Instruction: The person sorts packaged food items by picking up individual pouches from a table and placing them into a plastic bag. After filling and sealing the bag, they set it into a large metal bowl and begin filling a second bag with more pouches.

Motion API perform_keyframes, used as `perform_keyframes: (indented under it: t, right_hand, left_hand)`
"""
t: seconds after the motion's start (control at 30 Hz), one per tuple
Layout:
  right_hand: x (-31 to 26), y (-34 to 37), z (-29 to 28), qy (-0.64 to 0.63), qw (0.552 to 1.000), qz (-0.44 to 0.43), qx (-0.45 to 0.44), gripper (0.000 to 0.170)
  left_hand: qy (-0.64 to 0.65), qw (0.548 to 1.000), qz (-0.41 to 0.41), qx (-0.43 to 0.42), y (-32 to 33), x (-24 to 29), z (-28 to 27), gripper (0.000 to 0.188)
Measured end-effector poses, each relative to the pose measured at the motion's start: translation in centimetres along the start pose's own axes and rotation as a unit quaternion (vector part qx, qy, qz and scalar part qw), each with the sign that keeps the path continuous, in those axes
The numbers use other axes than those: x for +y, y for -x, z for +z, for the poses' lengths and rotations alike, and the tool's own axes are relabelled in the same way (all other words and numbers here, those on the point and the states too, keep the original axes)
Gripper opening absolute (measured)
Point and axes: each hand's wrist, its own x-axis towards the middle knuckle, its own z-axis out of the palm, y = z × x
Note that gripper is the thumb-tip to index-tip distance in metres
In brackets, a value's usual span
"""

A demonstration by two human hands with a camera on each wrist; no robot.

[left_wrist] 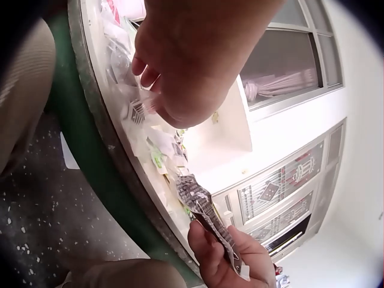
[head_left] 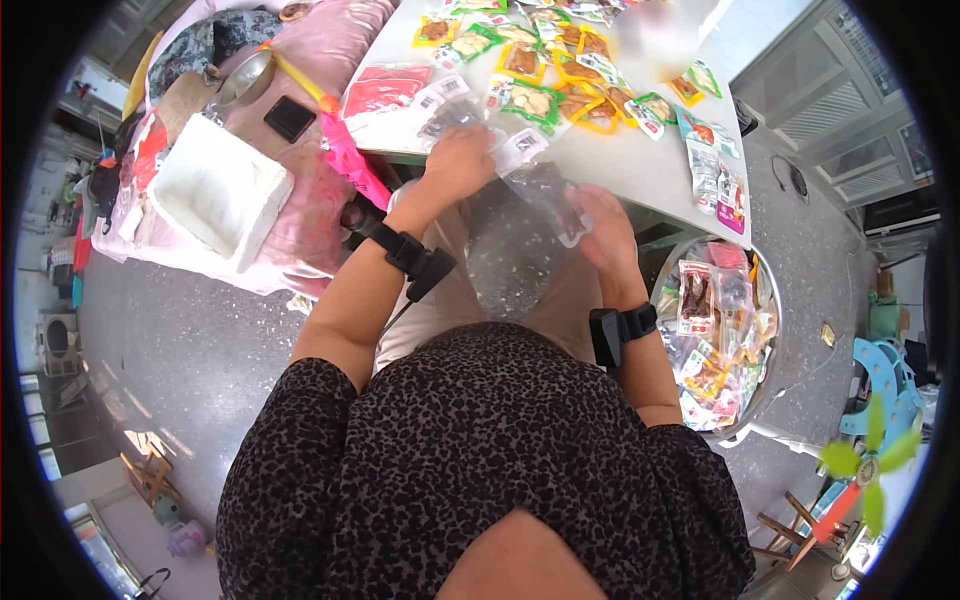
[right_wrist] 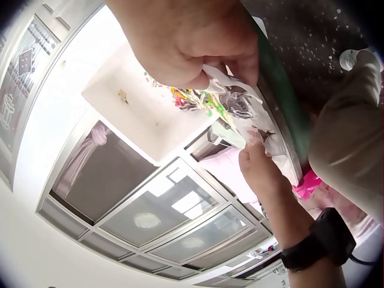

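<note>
My right hand [head_left: 605, 228] holds one end of a clear packet [head_left: 542, 188] at the table's near edge; in the left wrist view this packet [left_wrist: 207, 207] looks dark and striped between thumb and fingers. To its left, my left hand [head_left: 462, 160] reaches over the near edge, with thumb and fingers curled on a clear plastic packet with a white label [left_wrist: 137, 113]. Clear packets with barcode labels [head_left: 440, 93] lie just beyond that hand. Yellow- and green-edged food packets [head_left: 530, 100] are spread further back on the white table [head_left: 600, 165].
A round metal basin [head_left: 778, 330] full of mixed packets stands on the floor at right. Red packets [head_left: 385, 90] lie at the table's left. A white foam box [head_left: 225, 190] and a metal bowl [head_left: 250, 78] rest on pink cloth. A pink bag [head_left: 355, 165] hangs nearby.
</note>
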Motion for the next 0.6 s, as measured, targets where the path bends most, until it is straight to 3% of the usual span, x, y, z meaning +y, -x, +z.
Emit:
perform_keyframes:
  t: [0.17, 0.27, 0.37, 0.6]
  right_hand:
    - [0.4, -1.0, -1.2, -0.018, 0.999, 0.024, -0.012, 0.019]
    - [0.5, -0.8, -1.4, -0.025, 0.999, 0.023, -0.024, 0.019]
    - [-0.4, 0.3, 0.2, 0.026, 0.998, 0.045, -0.019, 0.018]
    - [-0.1, -0.3, -0.7, 0.057, 0.995, 0.062, -0.053, 0.016]
  left_hand:
    - [-0.012, 0.999, 0.04, -0.027, -0.4, -1.0, -0.2, 0.029]
    - [0.003, 0.989, 0.066, -0.129, -1.6, -1.1, -1.6, 0.025]
    - [-0.027, 0.979, 0.024, -0.202, -2.8, -0.7, -2.4, 0.018]
    - [0.034, 0.987, 0.021, -0.155, -2.4, -1.0, -1.7, 0.014]
